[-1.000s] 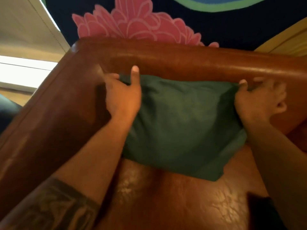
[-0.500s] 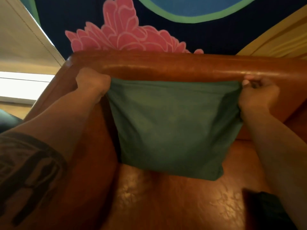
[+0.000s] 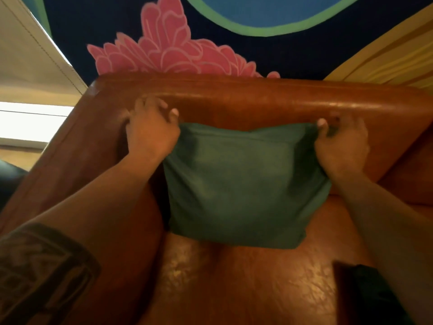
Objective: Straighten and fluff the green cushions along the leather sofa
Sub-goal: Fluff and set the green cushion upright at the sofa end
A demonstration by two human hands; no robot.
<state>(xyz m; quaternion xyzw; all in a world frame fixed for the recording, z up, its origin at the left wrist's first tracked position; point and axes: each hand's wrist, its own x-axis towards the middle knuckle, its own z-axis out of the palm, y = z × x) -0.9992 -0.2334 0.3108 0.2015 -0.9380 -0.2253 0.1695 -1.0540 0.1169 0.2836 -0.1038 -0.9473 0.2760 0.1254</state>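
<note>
A dark green square cushion (image 3: 243, 186) stands upright on the brown leather sofa seat (image 3: 234, 282), leaning against the backrest (image 3: 257, 102). My left hand (image 3: 152, 134) holds its top left corner, fingers spread over the leather behind it. My right hand (image 3: 342, 144) pinches the top right corner between thumb and fingers. The cushion's top edge sags slightly between the two hands. Its bottom edge rests on the seat.
The sofa's left armrest (image 3: 70, 160) runs under my left forearm. A second dark cushion's corner (image 3: 365, 292) shows at the lower right. Behind the backrest is a wall mural with a pink flower (image 3: 168, 55). A bright window (image 3: 28, 123) lies to the left.
The cushion's top edge has dropped lower against the backrest and now sags. My left hand's fingers have opened over the leather; both hands still hold the top corners.
</note>
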